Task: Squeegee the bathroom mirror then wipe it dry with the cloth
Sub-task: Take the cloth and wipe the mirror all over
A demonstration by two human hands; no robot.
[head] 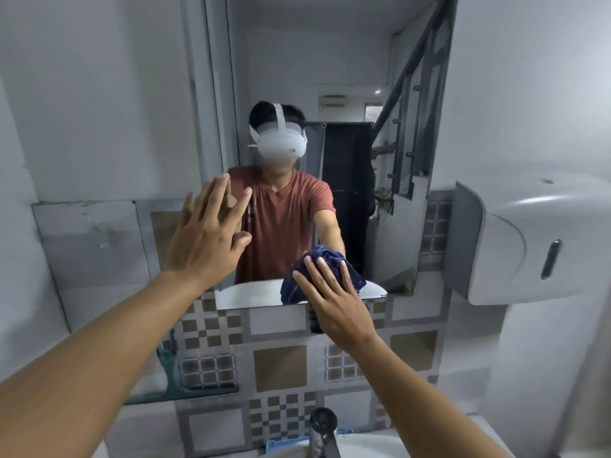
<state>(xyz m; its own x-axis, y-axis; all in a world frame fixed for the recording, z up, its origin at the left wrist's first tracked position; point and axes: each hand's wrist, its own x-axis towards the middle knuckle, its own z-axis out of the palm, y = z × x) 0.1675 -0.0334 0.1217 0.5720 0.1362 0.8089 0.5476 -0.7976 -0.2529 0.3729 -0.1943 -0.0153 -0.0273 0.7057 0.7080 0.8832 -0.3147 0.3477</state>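
Note:
The bathroom mirror (357,77) hangs on the wall straight ahead and reflects a person in a rust-red shirt. My right hand (334,302) lies flat on a dark blue cloth (325,259), pressing it against the mirror's lower edge, and a corner of the cloth hangs down over the tiles. My left hand (208,239) is raised in front of the mirror's left edge with fingers spread, holding nothing. No squeegee is in view.
A white wall dispenser (529,236) juts out to the right of the mirror. Patterned tiles (281,368) cover the wall below. A metal tap (324,431) rises over the white basin (370,449) at the bottom edge, with a blue object (276,446) beside it.

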